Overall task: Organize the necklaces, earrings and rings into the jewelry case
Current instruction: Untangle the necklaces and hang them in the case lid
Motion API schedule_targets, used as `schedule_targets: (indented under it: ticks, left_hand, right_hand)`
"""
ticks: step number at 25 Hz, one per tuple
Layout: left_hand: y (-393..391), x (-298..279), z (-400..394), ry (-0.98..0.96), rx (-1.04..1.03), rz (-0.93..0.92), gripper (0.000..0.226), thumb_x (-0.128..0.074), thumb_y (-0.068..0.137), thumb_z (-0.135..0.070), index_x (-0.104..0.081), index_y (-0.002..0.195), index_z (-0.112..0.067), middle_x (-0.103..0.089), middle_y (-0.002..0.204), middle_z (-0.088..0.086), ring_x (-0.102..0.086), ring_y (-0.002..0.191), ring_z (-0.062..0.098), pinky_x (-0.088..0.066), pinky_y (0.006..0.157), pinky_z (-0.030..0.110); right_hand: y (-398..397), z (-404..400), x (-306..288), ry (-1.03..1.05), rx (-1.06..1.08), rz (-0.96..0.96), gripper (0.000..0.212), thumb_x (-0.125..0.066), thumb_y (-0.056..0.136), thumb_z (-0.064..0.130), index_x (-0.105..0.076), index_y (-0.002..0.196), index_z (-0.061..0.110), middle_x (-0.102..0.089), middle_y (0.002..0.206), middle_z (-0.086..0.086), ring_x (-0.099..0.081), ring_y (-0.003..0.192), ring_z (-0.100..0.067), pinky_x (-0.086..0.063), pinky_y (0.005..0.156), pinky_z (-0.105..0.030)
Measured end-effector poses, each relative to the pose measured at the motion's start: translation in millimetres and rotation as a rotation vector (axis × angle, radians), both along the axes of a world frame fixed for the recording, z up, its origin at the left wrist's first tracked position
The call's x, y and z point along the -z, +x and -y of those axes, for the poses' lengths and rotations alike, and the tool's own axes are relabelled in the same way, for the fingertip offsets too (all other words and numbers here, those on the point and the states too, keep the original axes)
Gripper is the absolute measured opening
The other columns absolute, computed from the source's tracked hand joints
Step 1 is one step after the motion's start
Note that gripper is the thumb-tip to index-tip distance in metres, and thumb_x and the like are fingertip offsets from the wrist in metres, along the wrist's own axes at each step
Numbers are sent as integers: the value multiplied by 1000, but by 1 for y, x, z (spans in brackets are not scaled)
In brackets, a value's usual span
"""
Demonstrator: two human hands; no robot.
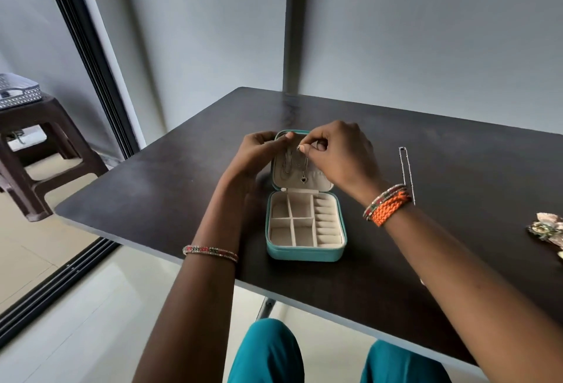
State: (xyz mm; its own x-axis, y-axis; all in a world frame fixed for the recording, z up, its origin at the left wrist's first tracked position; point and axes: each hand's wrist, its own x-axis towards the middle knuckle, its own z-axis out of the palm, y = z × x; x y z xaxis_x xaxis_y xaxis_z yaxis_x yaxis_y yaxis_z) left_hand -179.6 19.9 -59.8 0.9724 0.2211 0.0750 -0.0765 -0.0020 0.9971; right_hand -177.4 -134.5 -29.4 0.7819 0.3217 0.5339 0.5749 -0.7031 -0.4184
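A teal jewelry case [305, 254] lies open on the dark table [182, 181], its beige tray divided into square cells and ring rolls. Its raised lid [300, 180] stands upright. My left hand [262, 151] grips the lid's top left edge. My right hand [338, 151] pinches the top of a thin necklace with a dark heart pendant [303, 179] against the lid's upper inside. Another chain [288, 166] hangs in the lid to its left. A silver chain necklace [406, 169] lies on the table right of the case.
Some patterned jewelry pieces [547, 230] lie at the table's right edge. A brown plastic stool [33, 151] with a silver tray [16, 90] stands to the left beside a sliding door track. A grey wall rises behind the table.
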Motion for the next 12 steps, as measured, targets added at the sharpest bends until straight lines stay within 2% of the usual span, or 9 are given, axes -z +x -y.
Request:
schedule_targets:
  ticks: [2, 5, 8, 12]
  left_hand:
    - [-1, 0, 2, -20, 10, -14, 30, -61, 91, -17, -63, 109, 7, -65, 82, 12, -59, 69, 12, -50, 62, 20]
    - [-1, 0, 4, -28, 15, -2, 32, -61, 91, -17, -62, 110, 8, -63, 89, 16, -57, 74, 17, -49, 63, 22]
    - [-4, -1, 6, -38, 43, 13, 30, -65, 87, -12, -61, 111, 6, -66, 87, 13, -62, 71, 14, -52, 63, 22]
    - [-4, -2, 5, -22, 60, 20, 29, -70, 83, -8, -62, 110, 1, -68, 84, 5, -65, 63, 4, -53, 59, 16]
  right_hand:
    - [-2, 0, 0, -73, 46, 76, 13, -66, 85, 32, -74, 90, 25, -74, 90, 2, -68, 86, -22, -50, 73, -30]
    - [-2, 1, -1, -142, 84, 132, 15, -62, 88, 33, -74, 94, 25, -73, 95, 0, -67, 89, -26, -48, 72, -30]
    - [-2, 0, 0, -158, 103, 163, 17, -60, 90, 33, -73, 97, 26, -73, 94, 0, -67, 87, -25, -45, 68, -26]
    - [0, -1, -1, -122, 92, 138, 15, -61, 89, 32, -74, 96, 29, -74, 91, 1, -67, 84, -23, -48, 67, -28]
